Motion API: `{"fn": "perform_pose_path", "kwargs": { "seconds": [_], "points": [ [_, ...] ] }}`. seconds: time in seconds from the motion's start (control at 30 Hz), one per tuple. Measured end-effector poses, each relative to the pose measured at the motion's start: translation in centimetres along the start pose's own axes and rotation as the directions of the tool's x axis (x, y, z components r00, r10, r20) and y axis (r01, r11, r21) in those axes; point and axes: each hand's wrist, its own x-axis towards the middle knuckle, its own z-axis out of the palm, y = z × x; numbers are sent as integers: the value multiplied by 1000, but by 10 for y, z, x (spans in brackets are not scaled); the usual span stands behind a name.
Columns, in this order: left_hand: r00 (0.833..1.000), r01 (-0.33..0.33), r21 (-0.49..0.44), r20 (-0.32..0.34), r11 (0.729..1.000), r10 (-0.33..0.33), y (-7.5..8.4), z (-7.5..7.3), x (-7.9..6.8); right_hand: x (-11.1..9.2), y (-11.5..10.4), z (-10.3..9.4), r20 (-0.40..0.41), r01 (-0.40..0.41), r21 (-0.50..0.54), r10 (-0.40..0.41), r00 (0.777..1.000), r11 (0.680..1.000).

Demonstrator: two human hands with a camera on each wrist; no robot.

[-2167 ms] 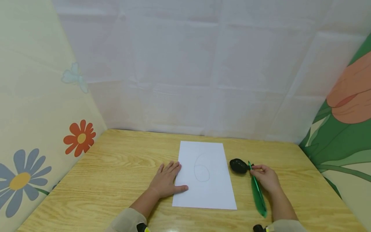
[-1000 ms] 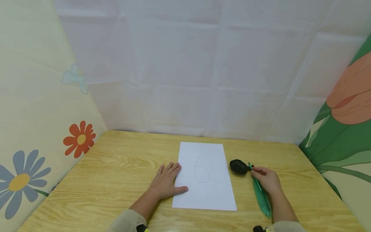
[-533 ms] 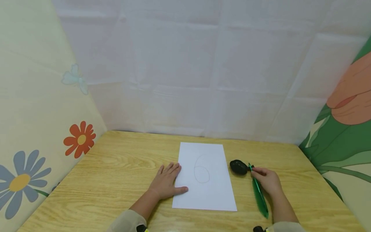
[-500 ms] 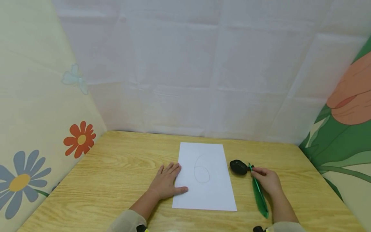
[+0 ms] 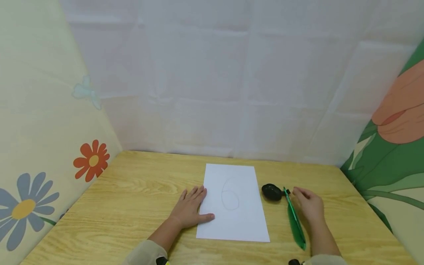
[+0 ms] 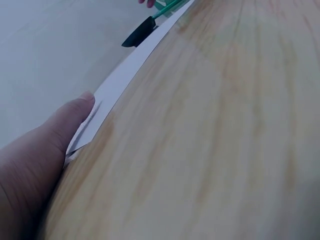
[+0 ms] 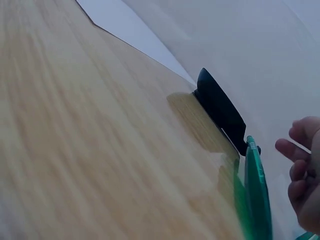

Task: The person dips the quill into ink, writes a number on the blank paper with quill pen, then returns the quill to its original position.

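Note:
A white sheet of paper (image 5: pixel 246 221) with a thin "6" drawn on it lies mid-table. My left hand (image 5: pixel 188 211) rests flat at its left edge, fingers spread, thumb over the paper. To the right, a green feather-shaped pen (image 5: pixel 295 224) leans with its narrow end at the small neck of a glossy black oval object (image 5: pixel 271 192). Just right of that end is my right hand (image 5: pixel 309 206), loosely curled and holding nothing. In the right wrist view, a gap shows between the fingers (image 7: pixel 300 172) and the pen.
The wooden table (image 5: pixel 132 198) has a white cloth backdrop (image 5: pixel 198 73) behind it. Flower-printed panels flank it, the left panel (image 5: pixel 39 121) and the right panel (image 5: pixel 394 154).
My right hand has let go of the green pen and drawn slightly right. Earlier the pen's feather part turned a little, while its tip stayed by the black object. The left hand stays put.

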Motion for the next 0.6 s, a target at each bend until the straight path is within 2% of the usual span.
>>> {"fn": "perform_pose_path", "kwargs": {
  "seconds": [0.17,0.23,0.33,0.4,0.5,0.6],
  "points": [
    [999,16,-59,-32,998,-18,-2,0,0,-3,-18,-1,-49,34,36,-32,998,999],
    [999,26,-99,-32,995,-29,-3,-2,0,-3,-29,3,-51,72,45,-70,996,996],
    [999,40,-137,-24,990,-44,-3,-11,2,-1,-49,13,-20,170,43,-169,985,985],
    [999,42,-123,-19,992,-45,-2,-21,7,3,-62,22,11,255,17,-256,967,967],
    [999,38,-53,-33,998,-40,4,-40,19,7,-80,39,75,381,-74,-376,923,921],
    [998,6,63,-68,998,-2,12,-54,36,8,-94,56,140,483,-245,-462,876,841]
  ]
}}
